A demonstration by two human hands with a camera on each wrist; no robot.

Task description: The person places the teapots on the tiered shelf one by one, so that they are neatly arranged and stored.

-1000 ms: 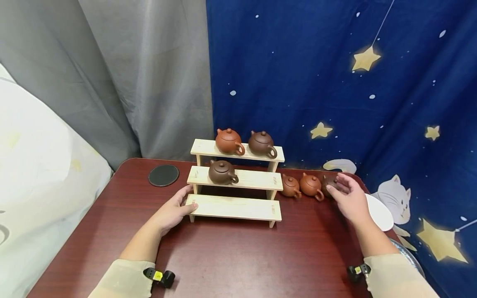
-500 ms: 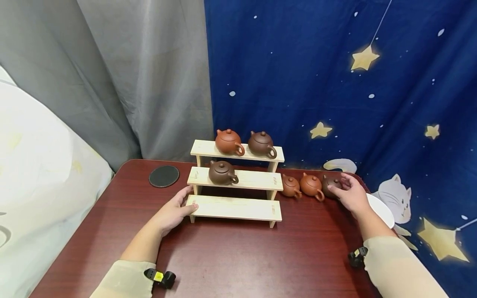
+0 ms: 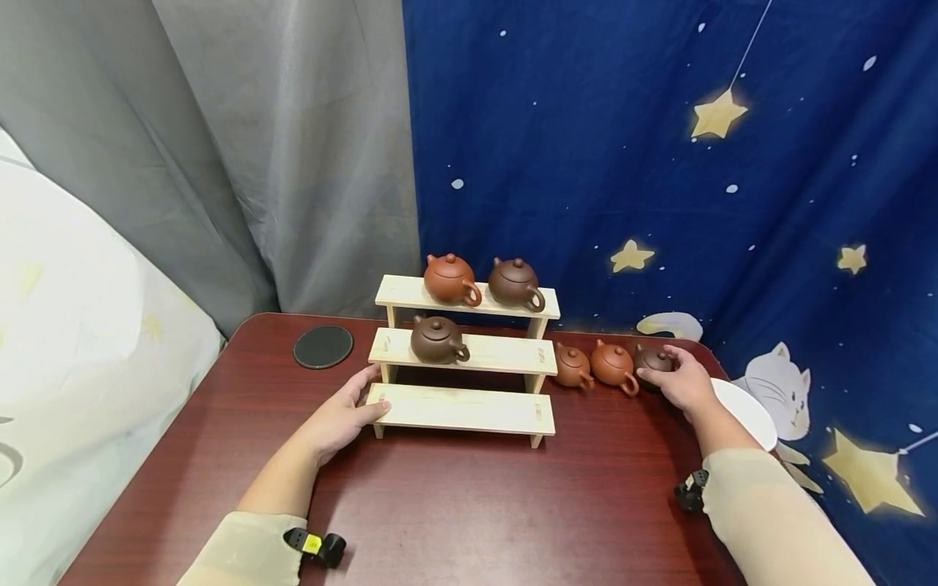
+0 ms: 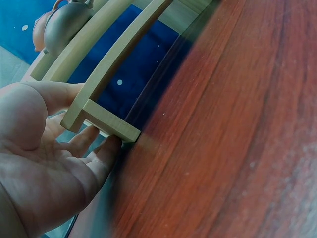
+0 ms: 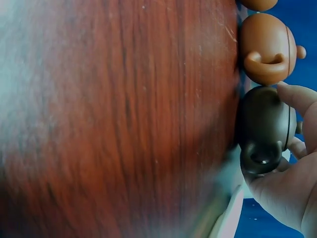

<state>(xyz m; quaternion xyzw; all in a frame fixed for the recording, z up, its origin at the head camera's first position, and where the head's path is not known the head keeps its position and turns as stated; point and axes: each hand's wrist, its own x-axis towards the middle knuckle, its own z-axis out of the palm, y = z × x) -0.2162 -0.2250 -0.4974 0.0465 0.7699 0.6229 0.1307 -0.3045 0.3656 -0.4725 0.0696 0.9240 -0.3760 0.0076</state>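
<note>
My left hand [image 3: 340, 419] holds the left end of a three-step wooden display stand [image 3: 462, 407], thumb on the lowest step. In the left wrist view, its fingers [image 4: 104, 151] curl by the stand's leg. At the table's far right, my right hand [image 3: 689, 382] grips a dark brown teapot [image 5: 262, 119] that stands on the table, thumb on its near side and fingers partly hidden behind. Two reddish-brown teapots, a middle one [image 3: 612, 364] and a left one [image 3: 571, 366], stand beside it. On the top step sit an orange-brown teapot [image 3: 449, 279] and a dark teapot [image 3: 514, 283]; another dark teapot [image 3: 436, 338] sits on the middle step.
A round black coaster [image 3: 322, 347] lies at the back left of the reddish wooden table [image 3: 476, 513]. Past my right wrist is a white round plate [image 3: 747, 413] by the table's edge. Grey and blue curtains [image 3: 586, 146] hang close behind.
My right hand has come down and closed around the dark teapot at the far right. The left hand keeps its place on the stand.
</note>
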